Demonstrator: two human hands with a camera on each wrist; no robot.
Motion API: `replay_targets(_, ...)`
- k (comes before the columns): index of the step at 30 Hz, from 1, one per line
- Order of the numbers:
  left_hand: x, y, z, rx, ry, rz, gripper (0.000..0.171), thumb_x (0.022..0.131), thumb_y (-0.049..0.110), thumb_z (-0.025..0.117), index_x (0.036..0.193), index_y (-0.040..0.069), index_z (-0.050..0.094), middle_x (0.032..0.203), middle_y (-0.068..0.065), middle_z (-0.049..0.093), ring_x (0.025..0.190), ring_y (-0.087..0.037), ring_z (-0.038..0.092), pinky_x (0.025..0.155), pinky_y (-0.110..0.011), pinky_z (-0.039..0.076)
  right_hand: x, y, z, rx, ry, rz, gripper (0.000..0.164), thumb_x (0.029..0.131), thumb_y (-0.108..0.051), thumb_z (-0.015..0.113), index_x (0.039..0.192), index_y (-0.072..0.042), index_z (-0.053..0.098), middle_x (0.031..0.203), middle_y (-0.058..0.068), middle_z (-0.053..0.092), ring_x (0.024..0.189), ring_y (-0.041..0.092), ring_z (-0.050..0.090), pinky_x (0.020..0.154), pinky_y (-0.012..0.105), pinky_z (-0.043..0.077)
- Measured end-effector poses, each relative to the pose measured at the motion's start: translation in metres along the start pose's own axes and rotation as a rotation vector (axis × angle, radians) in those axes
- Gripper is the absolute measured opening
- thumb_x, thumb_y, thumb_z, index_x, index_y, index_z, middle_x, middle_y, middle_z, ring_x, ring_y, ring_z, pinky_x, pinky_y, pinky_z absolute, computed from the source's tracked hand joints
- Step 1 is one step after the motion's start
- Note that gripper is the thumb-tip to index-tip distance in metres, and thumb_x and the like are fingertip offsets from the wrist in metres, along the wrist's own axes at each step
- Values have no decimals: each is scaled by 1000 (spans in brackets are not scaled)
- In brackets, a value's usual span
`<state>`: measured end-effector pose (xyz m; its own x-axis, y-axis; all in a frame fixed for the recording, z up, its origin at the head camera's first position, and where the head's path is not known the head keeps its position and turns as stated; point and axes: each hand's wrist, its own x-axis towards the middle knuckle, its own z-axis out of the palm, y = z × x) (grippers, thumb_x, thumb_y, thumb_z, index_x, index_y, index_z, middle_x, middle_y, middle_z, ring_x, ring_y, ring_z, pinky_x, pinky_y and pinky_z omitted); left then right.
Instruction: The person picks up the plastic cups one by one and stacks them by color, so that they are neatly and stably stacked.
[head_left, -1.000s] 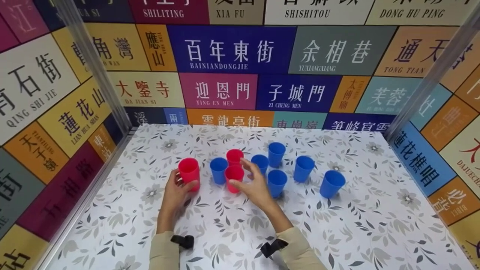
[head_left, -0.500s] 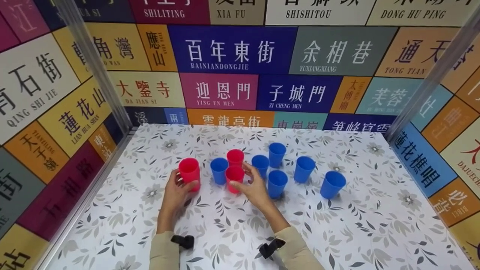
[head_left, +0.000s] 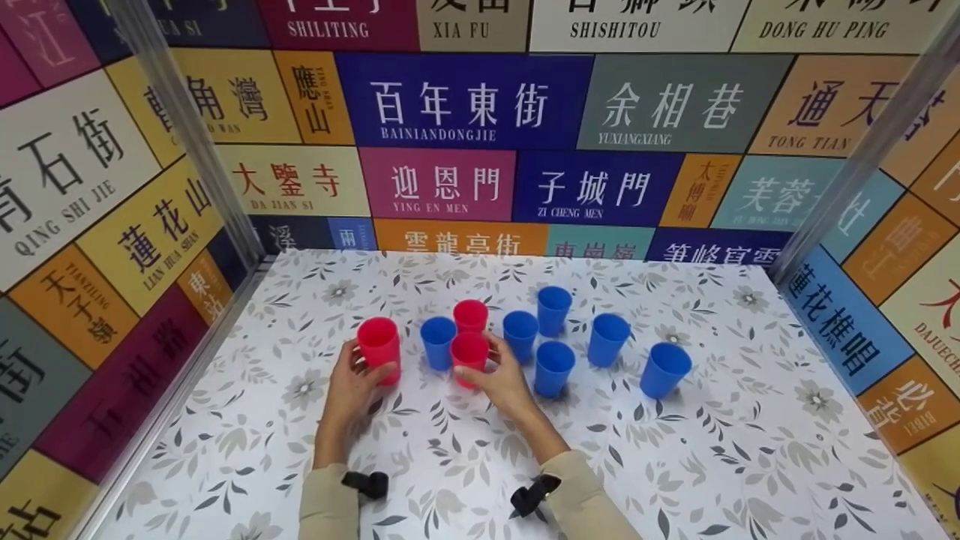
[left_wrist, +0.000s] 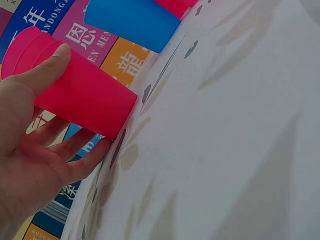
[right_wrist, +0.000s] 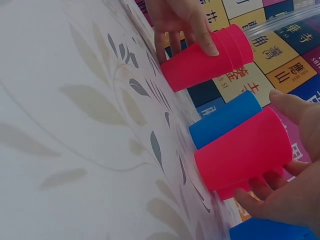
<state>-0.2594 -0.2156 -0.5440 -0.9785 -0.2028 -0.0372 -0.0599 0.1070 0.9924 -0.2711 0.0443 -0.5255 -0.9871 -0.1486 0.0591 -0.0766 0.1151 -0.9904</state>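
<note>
My left hand [head_left: 352, 382] grips a small stack of nested red plastic cups [head_left: 379, 345], upright on the table. The left wrist view shows the stack's layered rims [left_wrist: 22, 50] and the thumb across its side. My right hand [head_left: 506, 379] curves round the nearer red cup [head_left: 469, 356], thumb on the near side and fingers on the right. In the right wrist view, the fingertips [right_wrist: 242, 195] lie along that red cup [right_wrist: 245, 145]. Another red cup [head_left: 470, 313] stands just behind it, partly hidden. To its left stands a blue cup [head_left: 438, 345].
Several blue cups stand upright to the right, among them one beside my right hand [head_left: 520, 335], one nearer me [head_left: 554, 369] and one farthest right [head_left: 666, 371]. The patterned table [head_left: 420, 465] is bounded by sign-covered walls [head_left: 465, 97] and clear corner posts.
My right hand has moved slightly left and its fingers have drawn in round the nearer red cup. The left hand and its cup stack have stayed put.
</note>
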Motion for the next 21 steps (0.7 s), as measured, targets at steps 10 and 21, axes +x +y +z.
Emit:
replay_targets(10,0,1,2,-37,4,-26,76,83,21,83,145,14,40,148,-16,47,135,-35,48,112,-51,44,6,0,5,-18,50,27,80,84,-24,82,149,-5,40,141,23,51,129,38,51,103,46,52)
replay_targets(21,1,-3,-1,32,5,35,72,85,22,81,144,12,41,144,-17,51,132,-34,51,109,-50,47,9,2,8,4,115,1,71,81,-15,83,142,-3,49,136,23,56,127,36,52,104,44,51)
